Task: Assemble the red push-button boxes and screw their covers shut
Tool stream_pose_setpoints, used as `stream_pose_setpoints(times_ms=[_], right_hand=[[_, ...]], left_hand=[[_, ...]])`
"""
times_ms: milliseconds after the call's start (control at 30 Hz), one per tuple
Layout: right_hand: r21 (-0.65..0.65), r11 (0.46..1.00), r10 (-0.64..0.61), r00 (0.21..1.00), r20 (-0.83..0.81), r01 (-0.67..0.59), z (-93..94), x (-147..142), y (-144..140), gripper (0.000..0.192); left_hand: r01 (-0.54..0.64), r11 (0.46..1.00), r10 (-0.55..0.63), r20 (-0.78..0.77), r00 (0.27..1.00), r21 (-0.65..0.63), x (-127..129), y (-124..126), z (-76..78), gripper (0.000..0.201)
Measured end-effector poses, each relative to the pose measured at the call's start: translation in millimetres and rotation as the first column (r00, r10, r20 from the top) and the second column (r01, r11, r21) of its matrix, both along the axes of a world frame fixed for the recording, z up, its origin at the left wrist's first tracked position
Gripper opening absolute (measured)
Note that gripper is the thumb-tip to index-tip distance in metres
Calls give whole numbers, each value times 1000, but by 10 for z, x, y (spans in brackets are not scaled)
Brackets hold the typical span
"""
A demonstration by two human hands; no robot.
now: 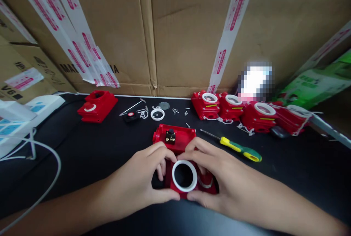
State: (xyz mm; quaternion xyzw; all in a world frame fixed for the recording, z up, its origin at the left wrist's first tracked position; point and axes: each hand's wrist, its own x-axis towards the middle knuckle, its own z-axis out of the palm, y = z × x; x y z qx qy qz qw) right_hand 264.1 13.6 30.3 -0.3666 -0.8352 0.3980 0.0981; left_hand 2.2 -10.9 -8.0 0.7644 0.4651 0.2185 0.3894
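Note:
Near the front of the black table, a red housing cover (175,190) with a white ring (173,176) around its round opening sits between my hands. My left hand (142,177) grips its left side, thumb at the near edge and fingers at the far edge. From the right, my right hand (216,174) holds the same cover, its thumb close to the left one. Just beyond them lies an open red box base (182,133), with a black switch block (170,136) with brass terminals inside. My fingers hide part of the cover's far edge.
A green-yellow screwdriver (241,149) lies to the right. Several assembled red boxes (207,110) line the back right. Another red cover (97,106) stands back left. Loose screws (175,111), a white ring (157,114) and a clear disc (164,106) lie mid-back. A white power strip (49,104) and cable are left.

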Motion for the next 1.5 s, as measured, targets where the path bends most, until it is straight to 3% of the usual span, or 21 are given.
stream_pose_setpoints(times_ms=[267,467,633,767,967,1300,1433,1500], right_hand=[[-1,998,-68,998,-6,68,-15,-36,-9,37],[72,981,-185,981,52,181,-55,-143,-36,52],[120,992,-31,999,38,27,63,-34,11,56],[78,995,67,998,13,-68,99,42,58,33],[67,997,43,999,-11,-42,37,1,66,38],[171,985,-32,999,-28,37,11,-98,-10,39],[196,977,-97,994,46,87,-18,-138,-41,42],[183,982,-62,996,69,49,2,-102,-22,47]], left_hand=[[26,1000,-26,-7,1000,14,10,-30,-42,46],[24,998,-24,-1,1000,52,14,-21,-43,41],[26,1000,-26,-19,999,15,-11,-6,-28,45],[22,1000,-21,-34,999,19,-19,-5,-44,45],[23,998,-22,-25,999,56,0,-10,-68,46],[-1,998,3,-30,1000,65,8,-35,-64,45],[9,998,-9,6,1000,70,4,-18,-33,44],[20,997,-21,5,1000,76,-5,-5,-11,41]])
